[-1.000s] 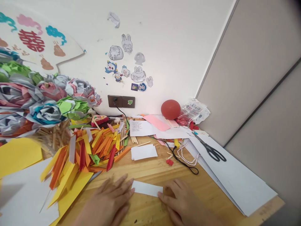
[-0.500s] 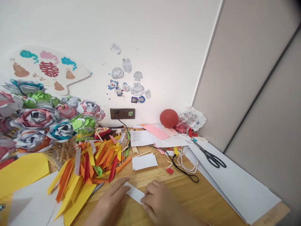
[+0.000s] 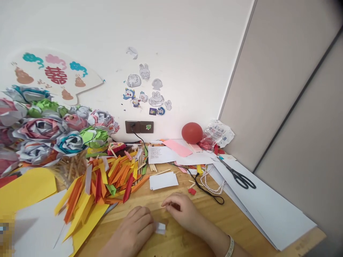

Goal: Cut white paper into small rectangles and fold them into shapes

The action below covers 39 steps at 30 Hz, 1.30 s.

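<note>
Left hand (image 3: 138,225) low on the wooden table (image 3: 144,199), palm down, fingers bent over one end of a short white paper strip (image 3: 160,228). Pinched or merely pressed: cannot tell. Free end of the strip in plain sight, poking out at three o'clock from the left hand, close to the wood. Right hand (image 3: 184,210) at two o'clock from the strip, apart from it, loosely curled, with a narrow gap between thumb and forefinger. Pale bracelet (image 3: 229,246) round the right wrist.

Farther out, with the strip as the middle of the dial: at twelve, a small stack of white paper slips (image 3: 164,181), and beyond it a handwritten sheet (image 3: 158,155) and a pink paper piece (image 3: 178,147). Near half past twelve, against the wall, a red balloon (image 3: 192,132). Between one and two, red scraps (image 3: 192,191) and, farther away, a looped string of pearly beads (image 3: 223,186). At two, a black cord (image 3: 216,199), then black-handled scissors (image 3: 240,178) on top of large white sheets (image 3: 270,210), with those sheets reaching round to three. At half past ten, a heap of folded paper strips (image 3: 118,175) in orange, yellow and red, and behind it a mass of paper flowers (image 3: 44,128).
</note>
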Motion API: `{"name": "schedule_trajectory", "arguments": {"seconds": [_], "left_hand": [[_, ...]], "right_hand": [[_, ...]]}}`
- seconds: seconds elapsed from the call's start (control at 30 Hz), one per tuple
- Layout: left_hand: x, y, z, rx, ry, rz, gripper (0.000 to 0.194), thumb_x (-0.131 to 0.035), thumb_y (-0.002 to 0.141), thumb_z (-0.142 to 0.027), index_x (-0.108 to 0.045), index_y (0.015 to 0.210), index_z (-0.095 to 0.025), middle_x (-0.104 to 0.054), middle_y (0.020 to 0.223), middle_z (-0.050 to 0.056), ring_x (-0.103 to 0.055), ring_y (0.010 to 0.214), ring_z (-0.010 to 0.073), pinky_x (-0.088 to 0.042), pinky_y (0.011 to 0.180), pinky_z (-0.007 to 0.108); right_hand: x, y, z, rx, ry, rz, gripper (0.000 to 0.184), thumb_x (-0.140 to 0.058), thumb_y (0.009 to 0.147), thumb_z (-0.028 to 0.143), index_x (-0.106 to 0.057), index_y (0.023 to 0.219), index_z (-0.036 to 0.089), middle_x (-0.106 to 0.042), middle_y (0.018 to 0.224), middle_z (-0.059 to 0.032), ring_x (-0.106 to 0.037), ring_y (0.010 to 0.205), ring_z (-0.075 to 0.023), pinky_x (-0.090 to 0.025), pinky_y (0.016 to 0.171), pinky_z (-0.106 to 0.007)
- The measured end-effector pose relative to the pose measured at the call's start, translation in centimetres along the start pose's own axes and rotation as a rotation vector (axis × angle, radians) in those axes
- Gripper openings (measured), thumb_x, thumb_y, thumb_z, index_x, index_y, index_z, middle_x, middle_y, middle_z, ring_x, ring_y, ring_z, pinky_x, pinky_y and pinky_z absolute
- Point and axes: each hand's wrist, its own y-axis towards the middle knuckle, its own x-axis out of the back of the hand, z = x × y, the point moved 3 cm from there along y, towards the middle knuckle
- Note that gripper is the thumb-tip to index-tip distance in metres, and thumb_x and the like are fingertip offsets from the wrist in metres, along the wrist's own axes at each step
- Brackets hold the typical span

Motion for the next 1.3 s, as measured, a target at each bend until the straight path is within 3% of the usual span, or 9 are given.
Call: {"name": "schedule_trajectory", "arguments": {"seconds": [0.13,0.3,0.47,0.67,0.8,0.9,1.03,1.13,1.3], "left_hand": [[1.4,0.5,-0.2,-0.035,0.055,-0.092,0.038,-0.026,0.098,-0.021,-0.058,0.077,-0.021,-0.066,0.073,-0.002,-0.057,0.077,0.0152,-0.041,0.075,0.027],[1.9,0.8,-0.3,-0.094,0.022,-0.066,0.024,-0.041,0.090,-0.011,-0.059,0.080,-0.022,-0.071,0.083,-0.002,-0.059,0.078,0.0142,-0.042,0.074,0.026],[2.4,0.5,-0.4,-0.027,-0.110,0.120,0.026,-0.048,0.080,-0.006,-0.062,0.093,-0.024,-0.071,0.097,0.000,-0.062,0.093,0.0172,-0.046,0.087,0.030],[2.4,0.0,0.4,0.113,-0.328,0.339,0.021,-0.055,0.080,-0.009,-0.066,0.077,-0.027,-0.072,0.103,-0.004,-0.057,0.114,0.0149,-0.043,0.099,0.031],[2.8,0.0,1.0,0.136,-0.473,0.371,0.034,-0.057,0.076,-0.010,-0.066,0.102,-0.031,-0.069,0.114,0.000,-0.054,0.118,0.0183,-0.046,0.096,0.037],[3.2,0.2,1.0,0.165,-0.500,0.372,0.039,-0.057,0.072,-0.008,-0.065,0.104,-0.029,-0.065,0.121,0.002,-0.056,0.116,0.0193,-0.046,0.096,0.037],[3.7,0.5,0.2,0.137,-0.485,0.285,0.031,-0.050,0.072,-0.005,-0.066,0.090,-0.025,-0.069,0.109,0.002,-0.059,0.111,0.0179,-0.045,0.098,0.037],[3.5,0.6,0.0,0.133,-0.453,0.268,0.030,-0.050,0.073,-0.006,-0.065,0.091,-0.024,-0.069,0.109,0.003,-0.058,0.110,0.0178,-0.045,0.098,0.037],[2.7,0.6,0.6,0.081,-0.416,0.228,0.022,-0.046,0.085,-0.014,-0.065,0.089,-0.025,-0.071,0.096,0.001,-0.063,0.095,0.0157,-0.051,0.082,0.028]], "right_hand": [[-0.2,-0.5,1.1,0.187,-0.011,0.177,0.033,-0.049,0.078,0.001,-0.069,0.095,0.022,-0.070,0.084,0.0002,-0.060,0.081,-0.0136,-0.044,0.077,-0.025],[-0.6,-1.0,0.9,0.321,-0.131,0.270,0.017,-0.056,0.084,0.014,-0.069,0.091,0.023,-0.069,0.082,0.0007,-0.058,0.079,-0.0137,-0.042,0.081,-0.028],[-0.7,-1.5,0.8,0.408,-0.233,0.318,0.012,-0.058,0.086,0.024,-0.069,0.081,0.023,-0.065,0.081,0.0002,-0.055,0.080,-0.0138,-0.042,0.080,-0.027],[-0.5,-1.8,1.7,0.402,-0.235,0.335,0.010,-0.061,0.083,0.021,-0.069,0.088,0.023,-0.059,0.091,-0.0018,-0.051,0.092,-0.0154,-0.041,0.083,-0.027],[-0.6,-2.0,2.1,0.352,-0.219,0.379,0.019,-0.064,0.077,0.015,-0.069,0.092,0.026,-0.057,0.097,-0.0011,-0.050,0.098,-0.0160,-0.040,0.087,-0.028],[-0.7,-2.0,2.0,0.374,-0.219,0.351,0.015,-0.063,0.077,0.015,-0.069,0.087,0.025,-0.057,0.096,-0.0013,-0.050,0.096,-0.0160,-0.040,0.087,-0.029],[-1.0,-1.8,1.6,0.404,-0.180,0.281,0.007,-0.063,0.079,0.017,-0.068,0.080,0.022,-0.061,0.089,-0.0006,-0.052,0.090,-0.0144,-0.041,0.082,-0.026],[-1.1,-1.6,1.5,0.420,-0.155,0.230,0.006,-0.064,0.079,0.015,-0.068,0.080,0.020,-0.063,0.084,-0.0001,-0.053,0.085,-0.0134,-0.041,0.080,-0.026],[-1.1,-1.4,1.4,0.402,-0.122,0.167,0.010,-0.066,0.076,0.011,-0.069,0.081,0.019,-0.064,0.082,-0.0005,-0.055,0.082,-0.0136,-0.041,0.079,-0.026]]}}
